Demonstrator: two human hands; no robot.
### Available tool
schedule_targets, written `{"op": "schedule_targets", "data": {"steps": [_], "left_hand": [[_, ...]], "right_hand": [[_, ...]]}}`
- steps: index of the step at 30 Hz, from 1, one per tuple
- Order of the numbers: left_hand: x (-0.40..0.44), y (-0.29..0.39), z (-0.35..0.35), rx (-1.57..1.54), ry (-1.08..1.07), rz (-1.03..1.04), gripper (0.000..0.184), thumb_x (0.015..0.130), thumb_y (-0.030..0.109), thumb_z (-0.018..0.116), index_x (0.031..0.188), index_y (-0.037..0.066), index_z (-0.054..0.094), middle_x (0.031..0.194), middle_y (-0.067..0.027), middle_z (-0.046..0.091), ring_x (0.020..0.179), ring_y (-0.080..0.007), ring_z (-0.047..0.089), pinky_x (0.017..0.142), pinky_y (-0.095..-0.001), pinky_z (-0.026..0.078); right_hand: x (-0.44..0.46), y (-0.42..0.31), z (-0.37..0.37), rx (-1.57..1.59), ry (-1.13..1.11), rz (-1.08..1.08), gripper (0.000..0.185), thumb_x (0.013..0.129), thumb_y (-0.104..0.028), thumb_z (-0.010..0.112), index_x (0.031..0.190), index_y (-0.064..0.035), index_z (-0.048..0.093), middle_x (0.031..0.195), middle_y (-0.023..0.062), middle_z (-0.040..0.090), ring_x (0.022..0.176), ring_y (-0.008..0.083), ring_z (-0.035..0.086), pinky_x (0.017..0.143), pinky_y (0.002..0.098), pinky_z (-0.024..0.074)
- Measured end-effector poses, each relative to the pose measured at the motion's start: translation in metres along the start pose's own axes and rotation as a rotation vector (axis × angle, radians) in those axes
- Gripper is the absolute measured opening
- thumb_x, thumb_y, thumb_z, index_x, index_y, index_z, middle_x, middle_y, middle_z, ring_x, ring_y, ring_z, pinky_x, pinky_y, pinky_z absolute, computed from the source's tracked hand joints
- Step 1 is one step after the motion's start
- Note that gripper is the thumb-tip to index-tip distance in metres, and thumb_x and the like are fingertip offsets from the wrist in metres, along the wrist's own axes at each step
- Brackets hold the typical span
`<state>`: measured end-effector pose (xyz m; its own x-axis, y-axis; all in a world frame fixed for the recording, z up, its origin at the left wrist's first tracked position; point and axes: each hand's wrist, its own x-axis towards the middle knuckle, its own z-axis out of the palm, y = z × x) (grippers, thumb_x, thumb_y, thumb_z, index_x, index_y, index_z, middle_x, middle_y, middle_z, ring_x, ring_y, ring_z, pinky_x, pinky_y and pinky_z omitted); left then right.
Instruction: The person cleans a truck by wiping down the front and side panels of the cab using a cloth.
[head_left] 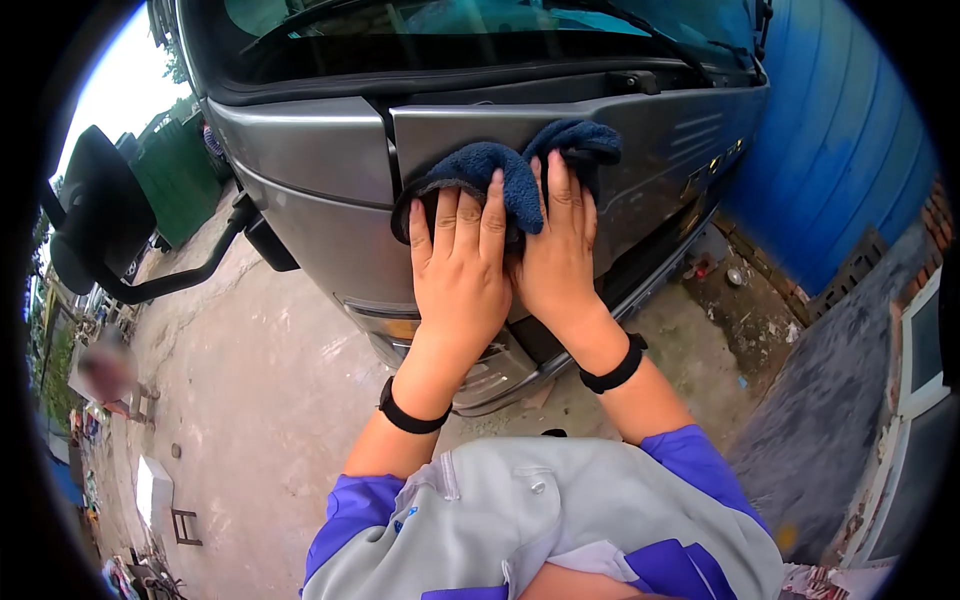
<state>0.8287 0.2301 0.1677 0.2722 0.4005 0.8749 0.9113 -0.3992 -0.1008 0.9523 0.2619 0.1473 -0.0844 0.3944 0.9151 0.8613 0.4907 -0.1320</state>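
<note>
A dark blue cloth [480,168] is pressed against the grey front panel [330,150] of a large vehicle, below its windshield. My left hand [462,265] lies on the cloth's lower left part, fingers stretched out and spread. Just beside it, my right hand [556,245] rests flat with fingers extended over the cloth's right part. The two hands touch or nearly touch near the thumbs. Part of the cloth bunches up above and between the fingers. Both wrists wear black bands.
A black side mirror [105,210] on a curved arm juts out at left, before a green container [175,180]. A blue metal wall [830,130] stands close at right. Far left are a blurred person [108,370], a white box [153,490] and a small stool [185,527].
</note>
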Motion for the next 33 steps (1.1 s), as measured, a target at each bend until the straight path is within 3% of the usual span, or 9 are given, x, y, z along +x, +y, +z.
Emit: {"op": "schedule_targets", "data": {"steps": [2,4,8,14,16,21,25,29,33], "left_hand": [[0.019,-0.001,-0.004,0.029,-0.002,0.014,0.069,0.087,0.013,0.057,0.153,0.003,0.041,0.144,-0.0228,0.051,0.142,-0.04,0.041,0.12,-0.0576,0.021],[0.038,0.003,-0.004,-0.013,0.029,0.052,0.068,0.086,0.01,0.055,0.152,0.001,0.041,0.143,-0.0241,0.052,0.141,-0.0403,0.042,0.12,-0.0566,0.023],[0.049,0.006,0.002,0.005,0.104,0.105,0.067,0.085,0.011,0.057,0.15,-0.001,0.043,0.139,-0.0263,0.054,0.136,-0.0414,0.046,0.119,-0.054,0.028],[-0.016,0.002,0.006,-0.007,-0.027,0.06,0.067,0.085,0.017,0.06,0.148,-0.001,0.045,0.138,-0.0249,0.055,0.136,-0.0402,0.047,0.118,-0.053,0.031],[-0.034,0.0,0.007,-0.002,-0.068,0.024,0.068,0.087,0.018,0.06,0.15,0.0,0.043,0.141,-0.0234,0.053,0.137,-0.0398,0.046,0.118,-0.0565,0.027],[-0.005,0.001,-0.005,0.064,-0.023,0.012,0.07,0.089,0.018,0.057,0.154,0.0,0.037,0.144,-0.023,0.051,0.139,-0.0399,0.044,0.118,-0.063,0.019],[0.04,0.001,-0.012,0.122,0.085,0.051,0.067,0.089,0.017,0.056,0.15,-0.003,0.041,0.137,-0.0256,0.055,0.135,-0.0411,0.047,0.115,-0.0628,0.025],[0.027,0.005,-0.006,0.124,0.085,0.054,0.062,0.087,0.016,0.059,0.144,-0.005,0.049,0.134,-0.0263,0.057,0.134,-0.0414,0.048,0.114,-0.0628,0.027],[-0.021,0.007,-0.001,0.029,-0.06,0.034,0.07,0.084,0.017,0.06,0.148,-0.005,0.043,0.139,-0.0265,0.053,0.136,-0.0422,0.045,0.115,-0.0644,0.024]], "right_hand": [[0.021,0.006,0.007,0.04,0.051,-0.021,0.067,0.094,-0.022,0.058,0.154,-0.0009,0.037,0.163,0.0239,0.024,0.147,0.0419,0.03,0.115,0.0615,0.0262],[0.035,0.01,-0.003,0.009,0.06,-0.02,0.066,0.094,-0.02,0.058,0.154,-0.001,0.037,0.162,0.0226,0.027,0.147,0.0417,0.031,0.114,0.06,0.0295],[0.041,0.02,-0.01,-0.008,0.121,-0.074,0.065,0.091,-0.017,0.064,0.151,-0.007,0.043,0.152,0.0186,0.037,0.138,0.0389,0.039,0.111,0.0519,0.0357],[-0.019,0.007,0.004,0.067,-0.038,0.08,0.067,0.086,-0.012,0.07,0.149,-0.0146,0.05,0.134,0.0163,0.038,0.12,0.0393,0.041,0.106,0.0501,0.0377],[-0.039,-0.007,0.008,0.162,-0.071,0.124,0.057,0.087,-0.003,0.067,0.142,-0.0075,0.054,0.132,0.0189,0.041,0.12,0.0395,0.042,0.107,0.0477,0.0363],[-0.007,0.0,0.007,0.146,-0.006,0.025,0.067,0.087,-0.009,0.065,0.151,-0.0163,0.048,0.127,0.0179,0.041,0.114,0.0376,0.042,0.101,0.0467,0.0379],[0.046,0.006,-0.013,0.067,0.124,-0.091,0.06,0.081,-0.005,0.068,0.139,-0.0129,0.057,0.118,0.0164,0.048,0.106,0.0363,0.049,0.092,0.0452,0.0437],[0.033,0.011,-0.01,0.083,0.112,-0.047,0.065,0.083,-0.008,0.07,0.145,-0.0149,0.054,0.117,0.0166,0.047,0.105,0.0346,0.049,0.094,0.0442,0.0439],[-0.014,0.004,0.0,0.14,-0.019,0.062,0.066,0.087,-0.012,0.069,0.15,-0.0161,0.05,0.116,0.0165,0.046,0.105,0.0334,0.049,0.095,0.0427,0.0439]]}}
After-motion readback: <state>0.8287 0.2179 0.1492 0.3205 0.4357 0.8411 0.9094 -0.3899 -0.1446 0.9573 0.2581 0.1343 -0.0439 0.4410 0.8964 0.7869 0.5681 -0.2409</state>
